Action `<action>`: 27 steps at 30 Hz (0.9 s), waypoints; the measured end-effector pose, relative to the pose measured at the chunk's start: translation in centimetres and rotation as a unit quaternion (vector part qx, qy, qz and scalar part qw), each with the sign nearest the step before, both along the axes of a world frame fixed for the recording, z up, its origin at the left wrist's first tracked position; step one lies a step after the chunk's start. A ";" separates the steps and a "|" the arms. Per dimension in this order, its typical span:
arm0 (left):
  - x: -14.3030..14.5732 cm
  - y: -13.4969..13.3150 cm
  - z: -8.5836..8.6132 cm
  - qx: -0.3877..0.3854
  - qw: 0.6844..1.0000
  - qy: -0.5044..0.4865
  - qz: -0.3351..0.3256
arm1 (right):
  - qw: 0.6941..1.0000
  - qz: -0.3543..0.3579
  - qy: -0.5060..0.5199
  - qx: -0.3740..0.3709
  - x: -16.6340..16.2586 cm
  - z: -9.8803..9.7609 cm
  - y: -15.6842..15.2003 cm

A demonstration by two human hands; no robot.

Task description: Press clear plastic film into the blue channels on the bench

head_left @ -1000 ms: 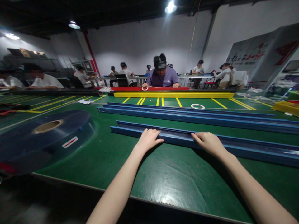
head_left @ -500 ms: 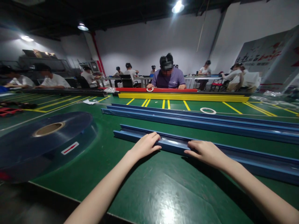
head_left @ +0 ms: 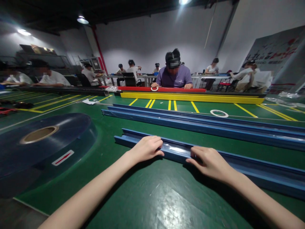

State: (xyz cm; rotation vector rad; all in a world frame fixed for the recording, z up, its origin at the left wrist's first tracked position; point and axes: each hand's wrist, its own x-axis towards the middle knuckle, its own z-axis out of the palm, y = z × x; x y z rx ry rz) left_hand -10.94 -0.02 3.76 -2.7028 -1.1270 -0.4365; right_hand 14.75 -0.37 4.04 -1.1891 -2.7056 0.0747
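Observation:
A long blue U-shaped channel (head_left: pixel 175 152) lies on the green table, its open side up, running from the middle out past the right edge. My left hand (head_left: pixel 149 148) grips its near wall towards the left end, fingers over the rim and thumb outside. A short way to the right, my right hand (head_left: pixel 209 160) pinches the same wall, fingertips inside the channel and thumb on its front face. Between the hands, a glossy surface shines inside the channel. The fingertips inside are partly hidden.
A large roll of clear film (head_left: pixel 78 128) lies at left. Behind the near channel is another set of blue channel (head_left: pixel 152 119). A white ring of tape (head_left: pixel 219 113) and a yellow bar (head_left: pixel 190 97) lie farther off. Across the table sits a person in purple (head_left: pixel 175 74).
The view has shifted slightly, so the film roll appears farther left. Both hands keep their grip on the channel, with hardly any movement along it.

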 end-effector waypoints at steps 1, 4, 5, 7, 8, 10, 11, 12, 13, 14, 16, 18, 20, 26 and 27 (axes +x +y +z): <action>0.0 0.0 0.0 0.003 1.000 -0.001 -0.007 | 1.000 0.000 0.003 0.005 0.0 -0.1 0.0; -0.1 0.1 -0.3 0.019 1.000 -0.007 -0.019 | 1.000 -0.005 0.012 0.012 0.1 -0.3 0.0; -0.2 0.1 -0.5 0.027 0.999 -0.010 -0.020 | 1.000 -0.007 0.013 0.013 0.1 -0.3 -0.1; -0.3 -0.1 -1.0 0.043 0.999 -0.017 -0.017 | 1.000 -0.010 0.012 0.014 0.1 -0.4 -0.1; -0.4 -0.1 -1.3 0.050 0.998 -0.018 -0.014 | 1.000 -0.011 0.011 0.012 0.1 -0.4 -0.1; -0.8 -0.4 -1.8 0.060 0.998 -0.014 -0.005 | 1.000 -0.013 0.008 0.003 0.1 -0.3 -0.1; -1.1 -0.6 -2.0 0.062 0.998 -0.008 0.001 | 1.000 -0.013 0.007 -0.005 0.1 -0.3 -0.1; -1.5 -0.8 -2.2 0.062 0.998 -0.001 0.007 | 1.000 -0.012 0.005 -0.015 0.1 -0.3 -0.1; -1.8 -1.0 -2.2 0.061 0.998 0.006 0.016 | 1.000 -0.011 0.002 -0.027 0.1 -0.2 0.0; -2.3 -1.1 -2.2 0.058 0.998 0.012 0.025 | 0.999 -0.009 -0.001 -0.038 0.0 -0.2 0.0; -3.1 -1.3 -2.0 0.051 0.997 0.022 0.045 | 0.998 -0.008 -0.008 -0.054 0.0 -0.2 0.1; -4.0 -1.2 -1.7 0.047 0.996 0.029 0.064 | 0.998 -0.012 -0.015 -0.060 0.0 -0.1 0.2; -4.7 -1.0 -1.5 0.048 0.995 0.033 0.081 | 0.998 -0.015 -0.020 -0.061 0.0 -0.1 0.3; -6.0 -0.2 -1.4 0.030 0.990 0.050 0.126 | 0.998 -0.007 -0.032 -0.060 -0.4 0.1 0.6; -6.1 -0.2 -1.4 0.025 0.989 0.053 0.135 | 0.998 -0.001 -0.036 -0.060 -0.7 0.1 0.6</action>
